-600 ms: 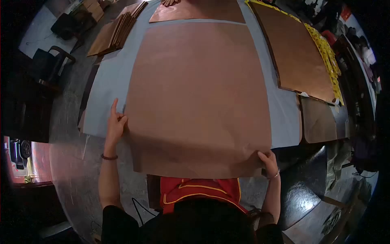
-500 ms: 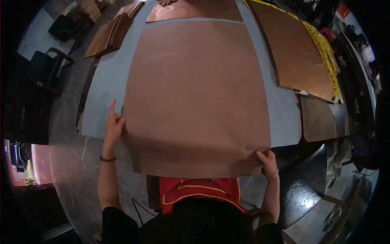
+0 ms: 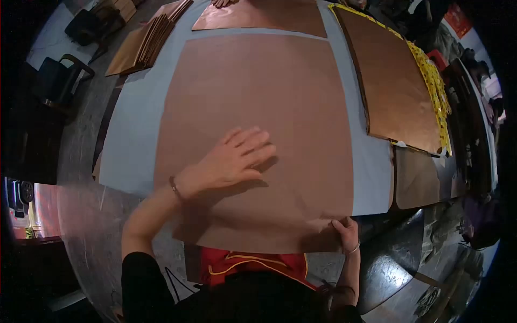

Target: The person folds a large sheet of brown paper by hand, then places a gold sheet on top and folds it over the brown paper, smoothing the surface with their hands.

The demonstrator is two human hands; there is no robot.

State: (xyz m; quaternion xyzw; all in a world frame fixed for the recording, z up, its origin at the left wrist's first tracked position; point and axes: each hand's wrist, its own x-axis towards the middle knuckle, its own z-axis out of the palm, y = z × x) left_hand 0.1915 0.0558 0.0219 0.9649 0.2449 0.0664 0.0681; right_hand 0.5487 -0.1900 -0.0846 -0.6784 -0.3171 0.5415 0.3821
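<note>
A large sheet of brown paper (image 3: 258,97) lies over the pale table covering (image 3: 132,129), its near end hanging past the table's front edge toward my body. My left hand (image 3: 242,156) is over the sheet's middle, palm down, fingers stretched and spread, casting a shadow on it. At the near right corner my right hand (image 3: 347,232) pinches the paper, thumb on top and the other fingers hidden beneath.
A second brown sheet (image 3: 264,16) lies across the far end, with another person's hand (image 3: 223,2) on it. Folded brown pieces (image 3: 142,46) are stacked at far left. On the right sits a thick brown stack (image 3: 393,81) edged with yellow material (image 3: 431,70). A black seat (image 3: 390,264) stands lower right.
My left hand has swung from the sheet's left edge, where its index finger pointed out, onto the middle, fingers now spread. My right hand keeps hold of the near right corner.
</note>
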